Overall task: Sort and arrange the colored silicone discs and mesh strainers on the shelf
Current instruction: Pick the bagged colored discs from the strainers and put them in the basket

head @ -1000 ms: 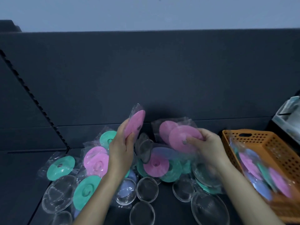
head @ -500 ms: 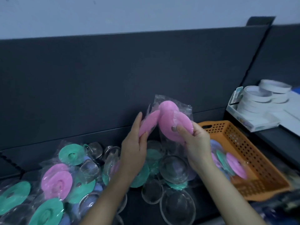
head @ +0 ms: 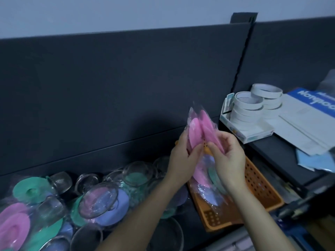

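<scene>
Both hands, left (head: 183, 156) and right (head: 226, 156), pinch bagged pink discs (head: 199, 131) upright above the basket (head: 261, 185) at the shelf's right end; the step looks like gathering pinks, and next they need lowering in beside the discs there; fingertips hide behind wrap; pile (head: 101, 200) at left stays blurred, strainers hard to separate.
</scene>
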A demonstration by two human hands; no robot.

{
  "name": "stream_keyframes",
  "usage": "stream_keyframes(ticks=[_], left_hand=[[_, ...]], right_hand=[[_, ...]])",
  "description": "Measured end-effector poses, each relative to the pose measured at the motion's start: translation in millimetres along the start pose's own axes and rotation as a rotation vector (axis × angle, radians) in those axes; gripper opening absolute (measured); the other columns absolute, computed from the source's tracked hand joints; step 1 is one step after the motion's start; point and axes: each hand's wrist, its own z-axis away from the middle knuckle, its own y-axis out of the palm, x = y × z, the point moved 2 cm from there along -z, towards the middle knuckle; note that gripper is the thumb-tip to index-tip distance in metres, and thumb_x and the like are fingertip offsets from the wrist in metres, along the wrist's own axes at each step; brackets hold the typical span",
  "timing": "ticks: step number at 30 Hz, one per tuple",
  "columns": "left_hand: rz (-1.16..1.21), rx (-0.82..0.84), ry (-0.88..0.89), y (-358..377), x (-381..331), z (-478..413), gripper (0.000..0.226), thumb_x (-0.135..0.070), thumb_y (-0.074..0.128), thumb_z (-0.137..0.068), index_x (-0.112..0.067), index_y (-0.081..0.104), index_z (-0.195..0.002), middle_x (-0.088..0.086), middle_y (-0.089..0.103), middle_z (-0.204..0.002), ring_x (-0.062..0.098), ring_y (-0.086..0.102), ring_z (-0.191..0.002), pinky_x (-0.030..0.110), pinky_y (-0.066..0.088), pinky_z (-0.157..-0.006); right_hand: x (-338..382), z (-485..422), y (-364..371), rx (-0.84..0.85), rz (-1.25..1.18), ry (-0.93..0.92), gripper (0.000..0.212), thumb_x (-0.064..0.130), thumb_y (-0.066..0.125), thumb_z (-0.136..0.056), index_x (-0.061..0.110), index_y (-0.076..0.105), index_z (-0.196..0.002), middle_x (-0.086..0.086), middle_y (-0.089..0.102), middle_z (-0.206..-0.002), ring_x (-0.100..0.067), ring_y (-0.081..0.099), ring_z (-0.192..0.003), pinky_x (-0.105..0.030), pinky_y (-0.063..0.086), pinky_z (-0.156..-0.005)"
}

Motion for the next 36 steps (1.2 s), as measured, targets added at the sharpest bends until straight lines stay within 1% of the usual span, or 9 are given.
stream_keyframes(ticks=[3,7,10,15,17,21,24,28,36], left_hand=[[-0.076,0.085,-0.004,24.2,7.0,-11.2,0.055,-0.015,0.059,-0.089,-0.023,0.039,-0.140,-0.007,0.061,-0.123,0.003,0.058,-0.108,0.024,0.046,-0.093],[-0.393,0.226,0.003,40.0,31.0,-23.5,0.065,-0.026,0.062,-0.086,-0.026,0.031,-0.143,0.001,0.064,-0.115,0.018,0.061,-0.100,0.021,0.040,-0.073],[-0.506,0.207,-0.069,34.5,49.0,-28.9,0.066,-0.037,0.062,-0.082,-0.025,0.032,-0.140,0.003,0.059,-0.118,0.019,0.058,-0.106,0.030,0.048,-0.084],[-0.598,0.198,-0.065,21.0,55.3,-23.5,0.075,-0.036,0.064,-0.086,-0.016,0.024,-0.145,0.008,0.039,-0.141,0.019,0.042,-0.126,0.020,0.032,-0.094],[-0.603,0.190,-0.006,12.1,51.9,-17.2,0.074,-0.035,0.064,-0.086,-0.017,0.025,-0.145,0.004,0.035,-0.145,0.016,0.036,-0.131,0.019,0.029,-0.101],[-0.678,0.189,0.059,-20.0,55.0,0.1,0.075,-0.039,0.061,-0.087,-0.017,0.023,-0.147,0.005,0.035,-0.145,0.018,0.033,-0.134,0.036,0.033,-0.110],[-0.793,0.201,0.012,-48.5,59.8,20.2,0.074,-0.040,0.056,-0.091,-0.012,0.020,-0.148,0.009,0.025,-0.153,0.020,0.020,-0.142,0.030,0.018,-0.116],[-0.871,0.235,-0.001,-83.5,70.2,48.8,0.073,-0.042,0.053,-0.092,-0.015,0.017,-0.150,0.006,0.017,-0.156,0.018,0.014,-0.144,0.020,0.009,-0.114],[-1.033,0.331,0.016,-149.8,93.8,107.5,0.083,-0.053,0.067,-0.077,-0.018,0.034,-0.144,0.005,0.038,-0.147,0.024,0.040,-0.134,0.033,0.034,-0.107]], right_hand=[[-16.8,-7.9,-15.8,0.013,0.138,-0.014,0.021,0.005,0.062,-0.086,0.018,0.057,-0.101,0.006,0.052,-0.130,-0.007,0.046,-0.125,-0.029,0.038,-0.102],[-52.2,-11.5,-21.8,0.099,0.398,0.063,0.015,0.009,0.056,-0.090,0.016,0.048,-0.100,0.001,0.061,-0.096,-0.024,0.061,-0.091,-0.025,0.037,-0.068],[-78.1,-5.0,-17.1,0.314,0.600,0.185,0.015,0.017,0.050,-0.094,0.010,0.044,-0.107,-0.003,0.062,-0.087,-0.029,0.062,-0.080,-0.031,0.038,-0.060],[-89.8,3.8,-12.2,0.518,0.631,0.201,0.057,0.030,0.049,-0.096,0.020,0.022,-0.145,-0.008,0.049,-0.139,-0.027,0.054,-0.119,-0.035,0.045,-0.092],[-81.2,1.5,-12.7,0.510,0.634,0.188,0.065,0.035,0.053,-0.093,0.020,0.020,-0.147,-0.007,0.048,-0.140,-0.026,0.050,-0.122,-0.038,0.044,-0.096],[-51.5,4.9,-7.6,0.397,0.635,-0.046,0.065,0.030,0.064,-0.087,0.011,0.035,-0.142,-0.006,0.051,-0.135,-0.023,0.046,-0.125,-0.034,0.037,-0.103],[-33.1,16.5,9.7,0.458,0.529,-0.125,0.057,0.032,0.060,-0.088,0.016,0.040,-0.139,0.002,0.049,-0.135,-0.013,0.045,-0.123,-0.026,0.035,-0.100],[-25.1,41.2,36.3,0.484,0.474,-0.187,0.053,0.034,0.056,-0.085,0.010,0.050,-0.132,-0.007,0.049,-0.138,-0.023,0.042,-0.130,-0.037,0.035,-0.108],[-34.7,89.1,73.6,0.734,0.606,-0.210,0.057,0.029,0.057,-0.092,0.021,0.035,-0.144,0.000,0.023,-0.154,-0.018,0.011,-0.145,-0.026,0.011,-0.114]])
